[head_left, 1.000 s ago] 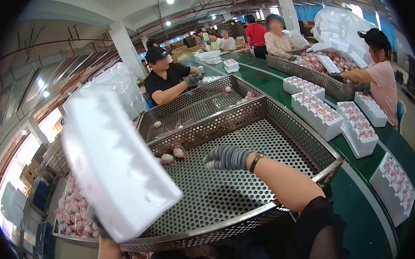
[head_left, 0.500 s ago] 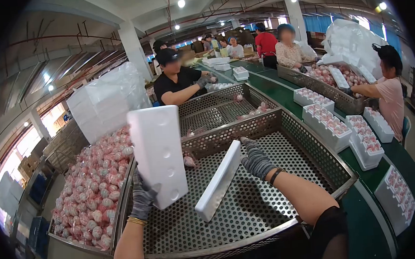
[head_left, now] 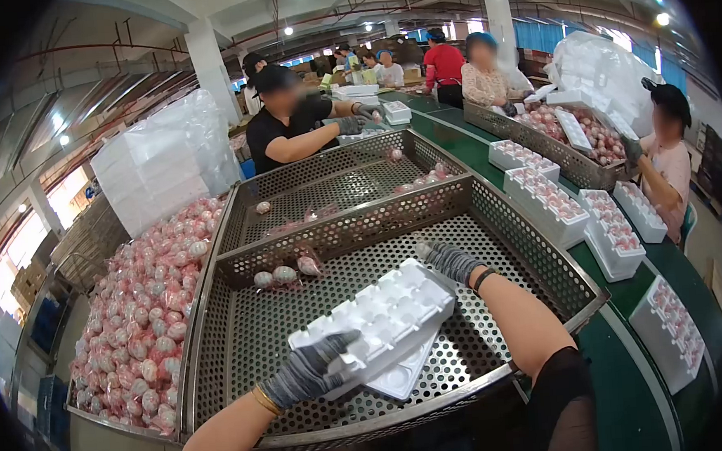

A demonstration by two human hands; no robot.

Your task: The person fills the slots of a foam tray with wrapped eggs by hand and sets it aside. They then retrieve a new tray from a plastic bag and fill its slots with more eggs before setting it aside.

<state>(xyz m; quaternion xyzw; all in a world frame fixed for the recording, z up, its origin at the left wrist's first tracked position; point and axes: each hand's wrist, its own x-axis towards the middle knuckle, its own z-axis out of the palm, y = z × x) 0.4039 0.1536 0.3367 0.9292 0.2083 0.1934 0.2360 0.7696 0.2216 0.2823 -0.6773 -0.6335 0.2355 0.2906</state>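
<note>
My left hand [head_left: 310, 372], in a grey striped glove, grips the near left end of a white foam tray [head_left: 383, 311], thumb over its top. The tray's row of hollows faces up, and it sits tilted across the perforated metal bin [head_left: 253, 348]. Partly hidden beneath it lies a flat white foam lid [head_left: 405, 375] with round recesses. My right hand [head_left: 453, 263], gloved the same way, is just beyond the tray's far right end, fingers stretched out and holding nothing. Several plastic-wrapped balls [head_left: 285, 276] rest near the bin's back left corner.
A heap of red-and-white wrapped balls [head_left: 141, 342] fills a bin at left, below bagged white foam [head_left: 159, 163]. On the right, filled foam trays [head_left: 545, 202] line a green conveyor [head_left: 625, 358]. A person in black [head_left: 289, 122] works across the divider; others sit beyond the conveyor.
The upright foam tray has been lowered and turned, hollows now up. The lid beside my right hand has dropped flat beneath it. My left hand has moved down and right.
</note>
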